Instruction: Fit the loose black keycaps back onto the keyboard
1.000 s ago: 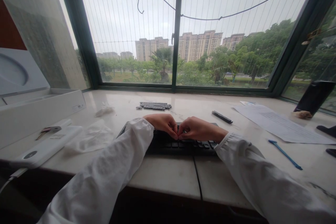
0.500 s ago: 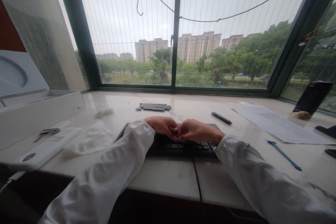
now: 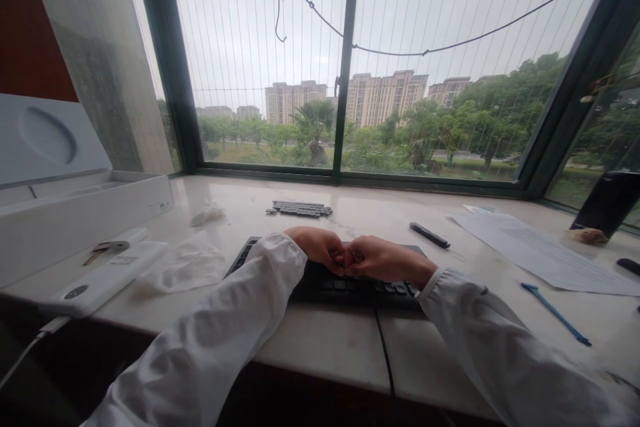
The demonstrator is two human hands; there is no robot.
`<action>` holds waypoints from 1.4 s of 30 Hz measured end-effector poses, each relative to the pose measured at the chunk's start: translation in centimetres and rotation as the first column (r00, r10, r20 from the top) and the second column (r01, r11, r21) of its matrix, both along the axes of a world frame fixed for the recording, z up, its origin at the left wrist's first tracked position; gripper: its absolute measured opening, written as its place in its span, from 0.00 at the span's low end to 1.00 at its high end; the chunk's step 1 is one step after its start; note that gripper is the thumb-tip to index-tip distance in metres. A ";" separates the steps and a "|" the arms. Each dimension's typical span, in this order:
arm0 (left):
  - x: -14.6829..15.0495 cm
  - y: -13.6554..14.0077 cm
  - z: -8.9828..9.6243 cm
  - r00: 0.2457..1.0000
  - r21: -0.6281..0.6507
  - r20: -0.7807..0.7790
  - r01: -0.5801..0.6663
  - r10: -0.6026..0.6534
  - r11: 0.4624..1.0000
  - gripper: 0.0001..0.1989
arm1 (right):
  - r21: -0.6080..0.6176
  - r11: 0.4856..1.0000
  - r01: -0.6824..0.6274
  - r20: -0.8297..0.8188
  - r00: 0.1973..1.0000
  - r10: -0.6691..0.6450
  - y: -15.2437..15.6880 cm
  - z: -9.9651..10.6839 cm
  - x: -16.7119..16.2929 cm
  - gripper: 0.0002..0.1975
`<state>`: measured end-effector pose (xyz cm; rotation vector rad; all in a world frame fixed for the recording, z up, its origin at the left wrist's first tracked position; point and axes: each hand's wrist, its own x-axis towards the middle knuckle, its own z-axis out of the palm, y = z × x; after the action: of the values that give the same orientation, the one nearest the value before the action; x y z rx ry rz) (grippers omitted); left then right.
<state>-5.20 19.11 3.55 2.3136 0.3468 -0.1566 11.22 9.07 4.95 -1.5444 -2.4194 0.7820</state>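
A black keyboard [image 3: 320, 283] lies on the pale stone sill in front of me, its cable running down over the near edge. My left hand [image 3: 317, 247] and my right hand [image 3: 383, 259] meet fingertip to fingertip just above its middle. Both are closed, with the fingers curled together. Whatever is pinched between them is hidden or too small to name. Behind the keyboard, loose dark keycaps [image 3: 300, 209] are laid out in rows.
On the left are an open white box [image 3: 85, 217], a white power bank [image 3: 113, 273] with keys [image 3: 106, 250] on it, and crumpled plastic [image 3: 187, 263]. To the right lie a slim black bar [image 3: 429, 235], paper sheets [image 3: 540, 250] and a blue tool [image 3: 555, 313]. A window closes the back.
The whole scene has shifted slightly right and down as my head turned. My hands stay together over the keyboard, with only slight finger movement.
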 end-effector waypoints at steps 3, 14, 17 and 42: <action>-0.1 -0.1 0.2 1.000 0.008 0.011 -0.015 0.015 1.000 0.15 | 0.005 1.000 -0.005 -0.012 1.000 0.005 0.1 -0.1 0.2 0.10; -0.7 0.0 0.5 0.997 -0.021 0.069 -0.024 0.025 0.999 0.22 | -0.031 0.999 0.032 -0.067 0.997 -0.034 0.0 -0.1 0.7 0.12; -1.0 0.7 0.5 0.983 -0.045 0.153 -0.097 0.103 0.994 0.23 | 0.055 0.996 0.068 -0.119 0.991 -0.062 -0.3 0.0 0.7 0.14; -3.2 3.0 0.2 0.580 0.675 0.370 -0.705 0.725 0.220 0.14 | 0.627 0.740 0.242 0.043 0.938 -0.343 -0.3 -1.3 0.0 0.10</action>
<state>-8.44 22.11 3.71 2.6471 1.8055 0.5750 11.26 8.76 3.67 -1.6616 -2.1075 -0.2009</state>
